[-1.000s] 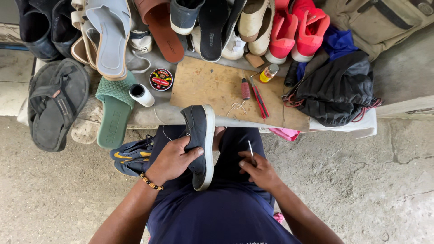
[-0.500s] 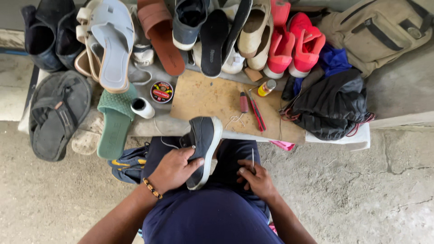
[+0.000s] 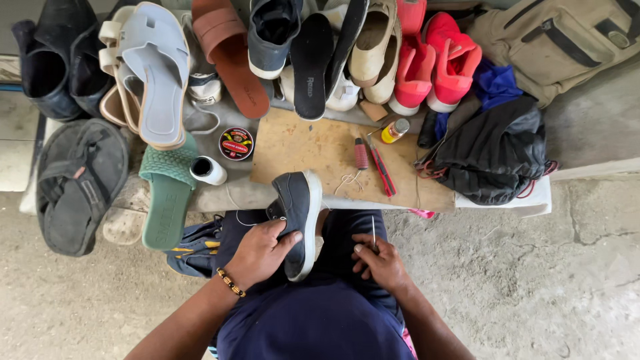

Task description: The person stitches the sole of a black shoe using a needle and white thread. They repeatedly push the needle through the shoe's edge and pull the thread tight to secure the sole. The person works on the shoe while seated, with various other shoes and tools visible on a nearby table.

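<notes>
My left hand [image 3: 260, 253] grips a dark slip-on shoe with a white sole [image 3: 300, 220], held on its side over my lap with the toe pointing away. My right hand [image 3: 380, 263] rests on my right thigh and pinches a thin metal needle [image 3: 373, 233] that points up. A beaded bracelet [image 3: 230, 282] circles my left wrist. I sit in dark blue clothes, with both forearms in view.
A brown wooden board [image 3: 313, 150] lies ahead with a red-handled tool [image 3: 383, 170], a small yellow bottle [image 3: 395, 130], thread and a round tin [image 3: 236, 143]. A white spool [image 3: 208, 171], green sandal [image 3: 167, 200], many shoes, a black bag [image 3: 497, 157] and a tan backpack [image 3: 560, 47] surround it.
The shoe has tilted and dropped slightly toward my lap, still in my left hand. My right hand has stayed on the thigh with the needle. The view has shifted a little.
</notes>
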